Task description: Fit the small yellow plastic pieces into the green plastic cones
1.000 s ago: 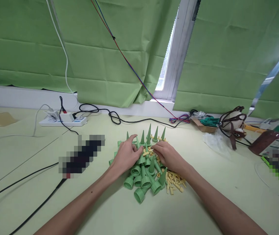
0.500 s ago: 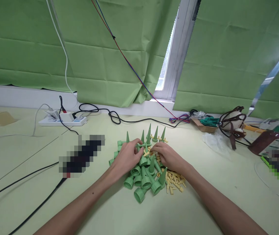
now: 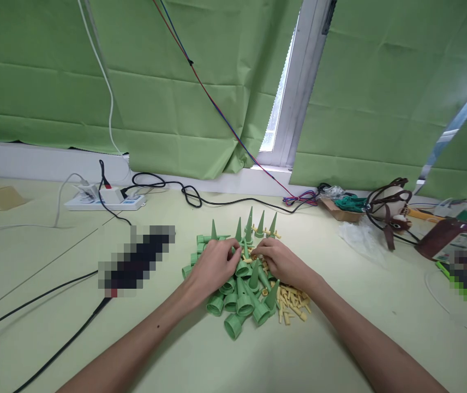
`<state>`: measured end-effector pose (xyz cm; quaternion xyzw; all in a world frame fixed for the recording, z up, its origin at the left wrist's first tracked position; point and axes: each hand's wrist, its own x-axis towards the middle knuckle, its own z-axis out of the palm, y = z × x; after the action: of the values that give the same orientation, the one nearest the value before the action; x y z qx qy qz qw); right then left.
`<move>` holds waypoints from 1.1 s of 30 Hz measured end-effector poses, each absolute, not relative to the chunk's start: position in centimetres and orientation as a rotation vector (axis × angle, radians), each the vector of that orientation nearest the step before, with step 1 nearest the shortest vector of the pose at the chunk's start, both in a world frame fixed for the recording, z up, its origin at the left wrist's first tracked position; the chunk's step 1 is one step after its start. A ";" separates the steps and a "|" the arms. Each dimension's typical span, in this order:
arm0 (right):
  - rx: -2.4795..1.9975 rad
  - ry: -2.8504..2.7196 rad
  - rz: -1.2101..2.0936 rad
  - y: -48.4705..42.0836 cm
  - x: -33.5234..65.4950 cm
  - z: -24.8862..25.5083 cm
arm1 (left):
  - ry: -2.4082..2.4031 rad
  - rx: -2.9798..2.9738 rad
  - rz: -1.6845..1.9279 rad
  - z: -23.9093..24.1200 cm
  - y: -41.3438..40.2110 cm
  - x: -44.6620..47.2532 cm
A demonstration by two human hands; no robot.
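Observation:
My left hand (image 3: pixel 217 261) is closed over the far left part of a pile of green cone-shaped plastic pieces (image 3: pixel 244 300), thumb and fingers pressed together. What is between its fingertips is hidden. Facing it, my right hand (image 3: pixel 280 261) is pinched above small yellow plastic pegs (image 3: pixel 293 305); I cannot make out what it grips. A thin green point (image 3: pixel 246 250) rises between both sets of fingertips. Behind the hands several green cones (image 3: pixel 260 225) stand upright, some with yellow pegs at their bases. Other cones lie on their sides, hollow ends toward me.
A white power strip (image 3: pixel 106 203) with plugs and a black cable (image 3: pixel 221 203) runs along the wall. Left of the pile lies a blurred dark object (image 3: pixel 137 259). To the right are a clear plastic bag (image 3: pixel 360 240), a cardboard box (image 3: pixel 342 212) and a dark red object (image 3: pixel 442 240).
The fingers of my left hand have curled in and drawn closer together. A green cone lying behind that hand now shows its length. The right hand has barely moved.

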<state>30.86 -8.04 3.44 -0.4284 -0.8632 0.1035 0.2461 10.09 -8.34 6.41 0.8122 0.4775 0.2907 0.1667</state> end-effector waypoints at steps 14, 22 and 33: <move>-1.156 -2.384 0.249 -8.3 30.7 3.9 | 1.364 2.357 0.883 6.7 -8.7 10.3; -1.136 -2.371 0.249 -8.2 30.7 3.7 | 1.379 2.389 0.904 6.6 -8.6 10.3; -1.149 -2.375 0.284 -8.6 30.6 4.3 | 1.379 2.394 0.897 6.7 -8.6 10.3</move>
<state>30.64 -8.59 4.28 -0.4202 -0.8686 0.1038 0.2414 10.30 -8.63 6.68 0.8185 0.4713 0.3065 0.1183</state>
